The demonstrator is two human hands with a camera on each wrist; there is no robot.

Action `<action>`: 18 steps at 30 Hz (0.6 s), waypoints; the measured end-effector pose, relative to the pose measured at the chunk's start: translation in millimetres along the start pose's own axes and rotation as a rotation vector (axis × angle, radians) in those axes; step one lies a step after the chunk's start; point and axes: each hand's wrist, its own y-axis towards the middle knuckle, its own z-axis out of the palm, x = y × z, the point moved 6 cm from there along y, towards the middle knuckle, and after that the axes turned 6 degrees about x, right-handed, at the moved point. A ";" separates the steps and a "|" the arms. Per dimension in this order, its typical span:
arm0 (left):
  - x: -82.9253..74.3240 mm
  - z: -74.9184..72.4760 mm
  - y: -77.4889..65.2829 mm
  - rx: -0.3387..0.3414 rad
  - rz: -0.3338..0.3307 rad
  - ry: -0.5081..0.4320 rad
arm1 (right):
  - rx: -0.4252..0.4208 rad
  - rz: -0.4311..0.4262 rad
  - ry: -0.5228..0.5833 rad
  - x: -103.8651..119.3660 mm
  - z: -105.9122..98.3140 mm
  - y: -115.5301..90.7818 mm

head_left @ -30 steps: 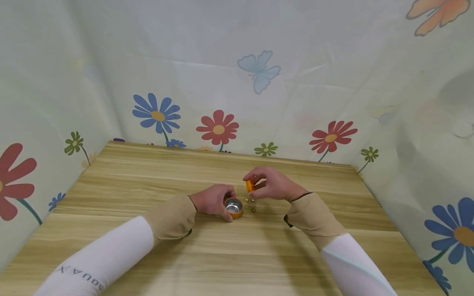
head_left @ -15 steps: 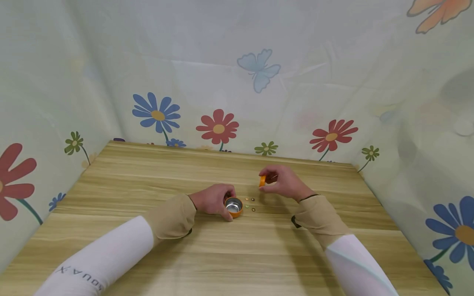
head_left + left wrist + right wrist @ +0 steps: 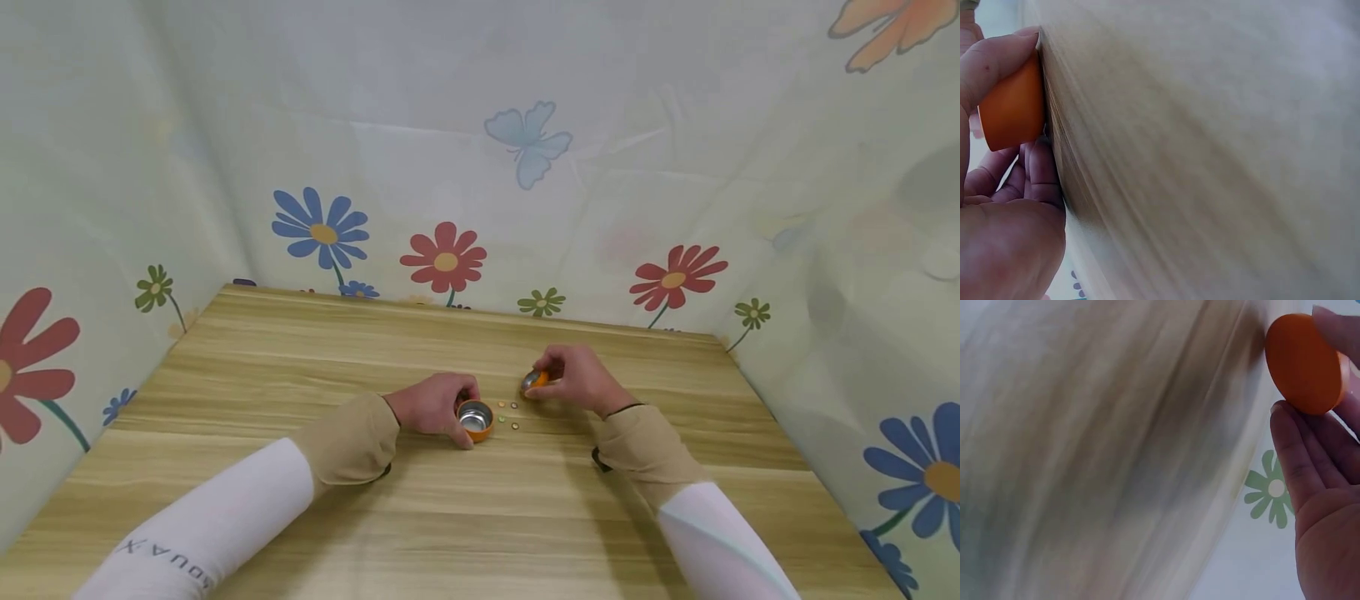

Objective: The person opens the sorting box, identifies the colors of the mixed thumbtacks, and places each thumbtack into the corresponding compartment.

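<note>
A small round orange tin with a shiny metal inside stands on the wooden table, its mouth facing up. My left hand grips it, thumb on the near side and fingers on the far side. In the left wrist view the orange wall of the tin shows between thumb and fingers. My right hand pinches the orange lid by its rim, low near the table and tilted, its silvery inner side facing left. The lid's flat orange top shows in the right wrist view.
Several tiny round pieces, among them a dark one and a greenish one, lie just right of the tin. Their kind is too small to tell. A flower-printed cloth surrounds the wooden table at the back and sides.
My right hand has carried the lid right, away from above the small pieces, then lowered it and tipped it so its silvery inside shows. My left hand and the tin have stayed put.
</note>
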 end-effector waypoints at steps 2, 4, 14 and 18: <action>-0.7 0.0 -0.1 -0.002 0.001 0.001 | -0.006 0.018 -0.036 -1.9 -0.5 -1.7; -1.4 0.0 0.0 -0.002 0.001 0.005 | -0.011 0.044 -0.076 -4.6 -2.1 -3.7; -1.4 0.1 0.6 -0.001 -0.002 0.039 | 0.099 0.118 -0.197 -13.8 -1.1 -9.3; -1.6 0.4 0.7 -0.001 0.002 0.037 | 0.125 0.090 -0.198 -12.6 -0.3 -8.6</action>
